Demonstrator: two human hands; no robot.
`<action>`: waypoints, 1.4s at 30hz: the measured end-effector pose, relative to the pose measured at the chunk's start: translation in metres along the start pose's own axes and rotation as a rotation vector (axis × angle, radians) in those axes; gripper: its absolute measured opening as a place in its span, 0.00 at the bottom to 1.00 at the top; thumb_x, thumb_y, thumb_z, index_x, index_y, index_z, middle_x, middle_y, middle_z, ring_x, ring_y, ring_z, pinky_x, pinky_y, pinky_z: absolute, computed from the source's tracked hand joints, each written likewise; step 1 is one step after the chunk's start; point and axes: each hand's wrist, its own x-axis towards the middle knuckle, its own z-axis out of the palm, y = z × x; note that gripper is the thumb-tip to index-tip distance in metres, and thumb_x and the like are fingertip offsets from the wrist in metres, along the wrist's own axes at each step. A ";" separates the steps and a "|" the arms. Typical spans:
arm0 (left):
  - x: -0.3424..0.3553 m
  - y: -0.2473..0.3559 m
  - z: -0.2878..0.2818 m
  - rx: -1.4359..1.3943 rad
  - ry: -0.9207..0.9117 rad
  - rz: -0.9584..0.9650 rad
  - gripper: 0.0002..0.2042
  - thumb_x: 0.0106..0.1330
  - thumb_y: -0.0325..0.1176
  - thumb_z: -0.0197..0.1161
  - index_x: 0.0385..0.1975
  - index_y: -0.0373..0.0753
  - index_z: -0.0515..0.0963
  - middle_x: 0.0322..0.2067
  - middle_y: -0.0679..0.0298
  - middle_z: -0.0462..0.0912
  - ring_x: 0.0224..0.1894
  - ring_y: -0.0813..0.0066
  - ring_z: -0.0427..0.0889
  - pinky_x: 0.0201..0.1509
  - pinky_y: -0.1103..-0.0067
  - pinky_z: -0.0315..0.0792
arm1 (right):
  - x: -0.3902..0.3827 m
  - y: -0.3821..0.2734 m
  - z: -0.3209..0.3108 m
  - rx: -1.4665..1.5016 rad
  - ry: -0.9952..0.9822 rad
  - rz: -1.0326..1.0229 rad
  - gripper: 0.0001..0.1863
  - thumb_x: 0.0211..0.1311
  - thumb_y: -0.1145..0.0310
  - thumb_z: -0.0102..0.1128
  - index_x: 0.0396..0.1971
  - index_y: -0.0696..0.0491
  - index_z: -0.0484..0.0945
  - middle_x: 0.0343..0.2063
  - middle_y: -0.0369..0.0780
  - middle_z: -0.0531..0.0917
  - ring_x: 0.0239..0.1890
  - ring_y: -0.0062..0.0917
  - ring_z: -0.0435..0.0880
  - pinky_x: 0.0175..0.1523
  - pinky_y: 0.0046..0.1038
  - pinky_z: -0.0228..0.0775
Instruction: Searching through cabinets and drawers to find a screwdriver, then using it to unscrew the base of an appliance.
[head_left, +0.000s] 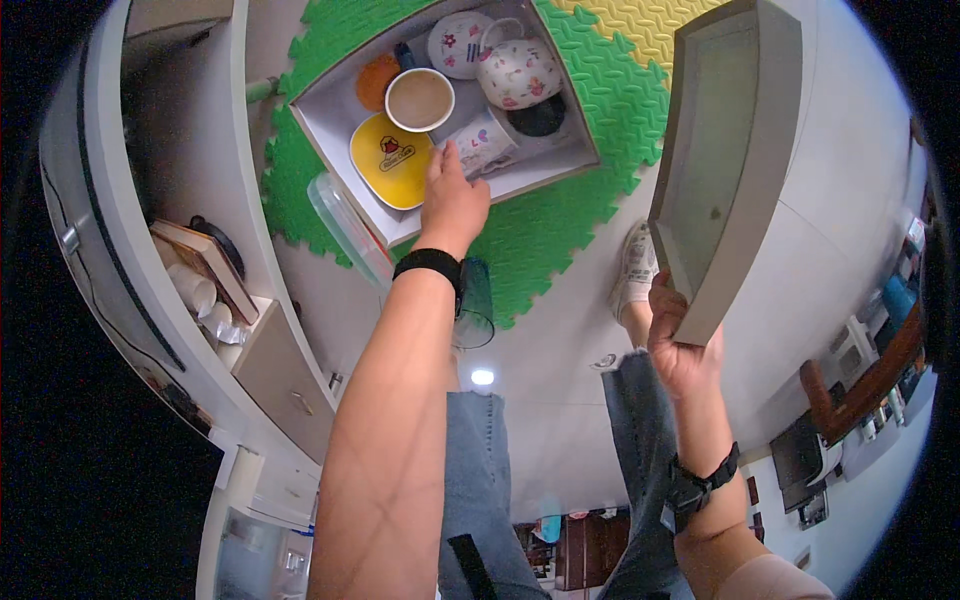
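My left hand (453,190) reaches into the open box (312,128), fingers apart at the yellow dish (375,185) and a white cup with hearts (480,140) lying on its side; whether it touches them I cannot tell. Inside are also a cup of milky drink (418,100), a flowered teapot (520,78), a flowered round piece (455,42), an orange round item (372,75) and a dark round item (540,120). My right hand (685,320) grips the box lid (770,150), held up at the right.
Green (600,200) and yellow (640,20) foam mats lie underneath. Left stands a cabinet (270,370) with books (200,260) on a shelf. A clear plastic lid (340,225) leans by the box; a dark glass (475,325) shows behind my left forearm. My shoe (635,265) is beside the lid.
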 end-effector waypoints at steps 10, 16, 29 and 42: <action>0.012 0.009 -0.016 0.208 -0.118 -0.052 0.29 0.53 0.30 0.53 0.59 0.35 0.62 0.55 0.48 0.61 0.57 0.50 0.64 0.61 0.70 0.60 | -0.009 -0.002 0.024 -0.006 0.171 -0.129 0.16 0.62 0.67 0.48 0.42 0.64 0.63 0.23 0.36 0.67 0.21 0.17 0.66 0.24 0.17 0.65; 0.011 0.017 -0.005 0.220 -0.086 -0.039 0.30 0.53 0.30 0.52 0.60 0.33 0.59 0.57 0.45 0.59 0.60 0.50 0.61 0.63 0.70 0.57 | -0.010 -0.015 0.008 0.077 -0.028 0.020 0.17 0.65 0.64 0.40 0.45 0.60 0.69 0.36 0.47 0.77 0.32 0.33 0.79 0.34 0.32 0.80; -0.005 0.022 -0.015 0.184 -0.050 0.047 0.30 0.54 0.29 0.53 0.60 0.29 0.56 0.59 0.40 0.58 0.63 0.48 0.57 0.66 0.69 0.53 | -0.004 -0.007 0.005 0.025 0.123 -0.096 0.16 0.65 0.65 0.41 0.45 0.60 0.69 0.36 0.48 0.76 0.33 0.34 0.80 0.34 0.34 0.81; -0.119 0.004 -0.072 0.408 0.373 -0.086 0.49 0.49 0.33 0.67 0.66 0.35 0.38 0.66 0.44 0.39 0.68 0.49 0.40 0.69 0.62 0.40 | -0.002 0.010 0.005 -0.123 0.149 -0.177 0.22 0.64 0.64 0.45 0.49 0.67 0.60 0.38 0.49 0.71 0.29 0.30 0.78 0.30 0.27 0.78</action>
